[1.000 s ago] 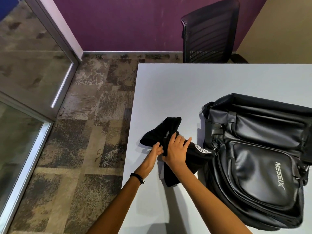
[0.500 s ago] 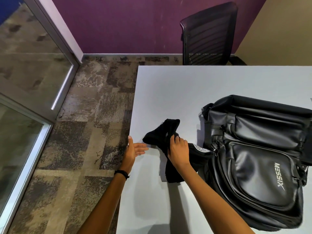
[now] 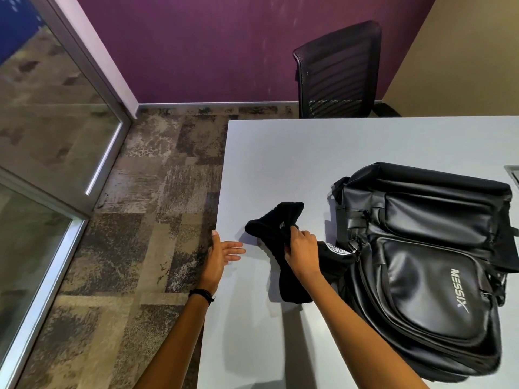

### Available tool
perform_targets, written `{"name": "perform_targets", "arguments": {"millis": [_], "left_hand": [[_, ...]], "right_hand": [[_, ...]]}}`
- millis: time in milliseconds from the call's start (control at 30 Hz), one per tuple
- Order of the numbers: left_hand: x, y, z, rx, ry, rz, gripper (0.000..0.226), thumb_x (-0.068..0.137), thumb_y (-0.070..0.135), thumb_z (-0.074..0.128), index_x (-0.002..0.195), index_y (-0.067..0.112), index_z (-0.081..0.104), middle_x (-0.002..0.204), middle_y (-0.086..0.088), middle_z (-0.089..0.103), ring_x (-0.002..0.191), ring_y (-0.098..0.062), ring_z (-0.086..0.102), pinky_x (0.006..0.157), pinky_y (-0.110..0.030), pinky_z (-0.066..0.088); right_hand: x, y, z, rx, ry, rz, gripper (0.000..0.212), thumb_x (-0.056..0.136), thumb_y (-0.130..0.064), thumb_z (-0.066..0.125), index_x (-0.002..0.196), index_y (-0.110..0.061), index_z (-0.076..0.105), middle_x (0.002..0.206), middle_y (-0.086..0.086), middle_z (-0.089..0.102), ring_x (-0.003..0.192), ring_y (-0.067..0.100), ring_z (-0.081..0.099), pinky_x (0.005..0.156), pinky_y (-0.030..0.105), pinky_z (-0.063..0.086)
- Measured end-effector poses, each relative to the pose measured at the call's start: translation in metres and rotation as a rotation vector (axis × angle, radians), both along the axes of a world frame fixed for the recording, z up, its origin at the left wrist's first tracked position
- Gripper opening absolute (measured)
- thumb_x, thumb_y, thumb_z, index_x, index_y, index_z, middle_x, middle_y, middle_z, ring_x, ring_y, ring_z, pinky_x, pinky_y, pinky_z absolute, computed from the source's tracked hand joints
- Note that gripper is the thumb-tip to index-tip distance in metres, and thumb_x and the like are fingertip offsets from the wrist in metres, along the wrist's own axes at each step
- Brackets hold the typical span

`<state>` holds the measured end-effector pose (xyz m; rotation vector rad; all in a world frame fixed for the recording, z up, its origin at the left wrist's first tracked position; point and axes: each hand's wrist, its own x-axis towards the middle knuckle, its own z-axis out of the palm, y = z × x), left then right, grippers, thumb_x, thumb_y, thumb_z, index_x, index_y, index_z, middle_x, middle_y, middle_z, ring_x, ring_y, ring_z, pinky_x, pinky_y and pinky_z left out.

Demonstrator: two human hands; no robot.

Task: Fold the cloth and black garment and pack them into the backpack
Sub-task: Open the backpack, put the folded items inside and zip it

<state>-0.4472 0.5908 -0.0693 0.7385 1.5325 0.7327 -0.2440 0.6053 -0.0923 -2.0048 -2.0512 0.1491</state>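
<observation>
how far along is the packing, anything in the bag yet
Done: little that shows. The backpack lies flat on the table, and I can't tell whether anything is inside. In hand: the right hand has a grip on the bunched black garment, which is not neatly folded; the left hand is open beside it. Left: finish folding, pack it. No separate cloth is visible.

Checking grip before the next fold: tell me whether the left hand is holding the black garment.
No, the left hand is open and apart from the black garment, which only the right hand grips.
</observation>
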Motion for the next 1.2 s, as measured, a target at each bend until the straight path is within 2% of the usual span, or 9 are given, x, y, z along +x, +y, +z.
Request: {"name": "perform_targets", "arguments": {"millis": [200, 333, 467, 567, 667, 833, 967, 1067, 1200], "left_hand": [[0.005, 0.0, -0.001, 0.017, 0.017, -0.004, 0.076, 0.098, 0.048, -0.001, 0.09, 0.014, 0.066, 0.069, 0.013, 0.071, 0.081, -0.013, 0.064, 0.069, -0.019, 0.041], [0.007, 0.001, -0.005, 0.027, 0.017, -0.015, 0.078, 0.097, 0.05, -0.002, 0.09, 0.015, 0.068, 0.079, 0.007, 0.072, 0.083, -0.015, 0.065, 0.075, -0.022, 0.043], [0.016, 0.005, -0.008, -0.03, -0.013, -0.105, 0.08, 0.096, 0.05, -0.004, 0.09, 0.014, 0.066, 0.092, -0.004, 0.068, 0.086, -0.019, 0.064, 0.091, -0.035, 0.045], [0.026, 0.0, -0.018, -0.023, 0.061, -0.122, 0.08, 0.096, 0.051, -0.001, 0.084, 0.014, 0.069, 0.09, -0.003, 0.07, 0.088, -0.02, 0.064, 0.076, -0.022, 0.045], [0.036, -0.004, -0.022, -0.02, 0.079, -0.134, 0.082, 0.097, 0.053, 0.002, 0.087, 0.011, 0.071, 0.091, -0.003, 0.071, 0.088, -0.02, 0.064, 0.072, -0.019, 0.042], [0.043, 0.003, -0.022, -0.046, 0.045, -0.143, 0.077, 0.097, 0.052, 0.004, 0.083, 0.014, 0.069, 0.096, -0.015, 0.07, 0.095, -0.031, 0.064, 0.091, -0.038, 0.049], [0.041, 0.008, -0.017, -0.067, 0.03, -0.135, 0.078, 0.098, 0.049, 0.002, 0.093, 0.006, 0.067, 0.105, -0.016, 0.067, 0.101, -0.035, 0.061, 0.098, -0.043, 0.045], [0.037, 0.008, -0.014, -0.071, 0.021, -0.127, 0.078, 0.098, 0.047, 0.001, 0.102, 0.003, 0.065, 0.113, -0.019, 0.064, 0.096, -0.031, 0.061, 0.092, -0.039, 0.047], [0.032, 0.008, -0.014, -0.081, 0.002, -0.111, 0.076, 0.099, 0.044, 0.0, 0.106, 0.0, 0.062, 0.117, -0.023, 0.062, 0.101, -0.037, 0.06, 0.081, -0.027, 0.048]], "right_hand": [[-0.006, -0.004, 0.002, -0.139, -0.075, -0.113, 0.054, 0.051, -0.036, 0.086, 0.084, -0.004, 0.057, 0.075, 0.01, 0.059, 0.063, 0.027, 0.058, 0.059, 0.037, 0.046], [-0.016, -0.009, 0.0, -0.299, -0.102, -0.156, 0.08, 0.057, -0.054, 0.079, 0.112, -0.003, 0.052, 0.107, 0.017, 0.06, 0.098, 0.035, 0.06, 0.093, 0.053, 0.039], [-0.015, -0.004, 0.004, -0.394, -0.104, -0.138, 0.097, 0.069, -0.058, 0.069, 0.137, -0.006, 0.025, 0.126, 0.013, 0.05, 0.116, 0.029, 0.05, 0.098, 0.045, 0.035], [-0.013, 0.003, 0.009, -0.484, -0.061, -0.163, 0.115, 0.068, -0.058, 0.07, 0.146, -0.003, 0.006, 0.132, 0.011, 0.046, 0.123, 0.027, 0.045, 0.102, 0.043, 0.033], [-0.014, 0.009, 0.013, -0.542, -0.115, -0.167, 0.097, 0.069, -0.058, 0.069, 0.136, -0.003, 0.026, 0.127, 0.013, 0.048, 0.119, 0.028, 0.046, 0.101, 0.041, 0.032], [-0.011, 0.003, 0.015, -0.438, -0.131, -0.087, 0.052, 0.085, -0.047, 0.056, 0.116, -0.008, 0.042, 0.112, 0.01, 0.058, 0.104, 0.026, 0.055, 0.092, 0.036, 0.036], [-0.005, -0.001, 0.016, -0.359, -0.064, 0.007, 0.038, 0.092, -0.033, 0.053, 0.114, -0.003, 0.048, 0.107, 0.013, 0.06, 0.097, 0.029, 0.059, 0.085, 0.034, 0.042], [-0.001, 0.002, 0.018, -0.321, 0.021, 0.031, 0.029, 0.091, -0.023, 0.057, 0.105, 0.002, 0.054, 0.099, 0.019, 0.063, 0.087, 0.034, 0.063, 0.075, 0.037, 0.047], [0.002, 0.002, 0.023, -0.345, 0.053, 0.054, 0.023, 0.095, -0.019, 0.048, 0.108, -0.001, 0.052, 0.106, 0.016, 0.06, 0.094, 0.032, 0.061, 0.076, 0.033, 0.046]]}}
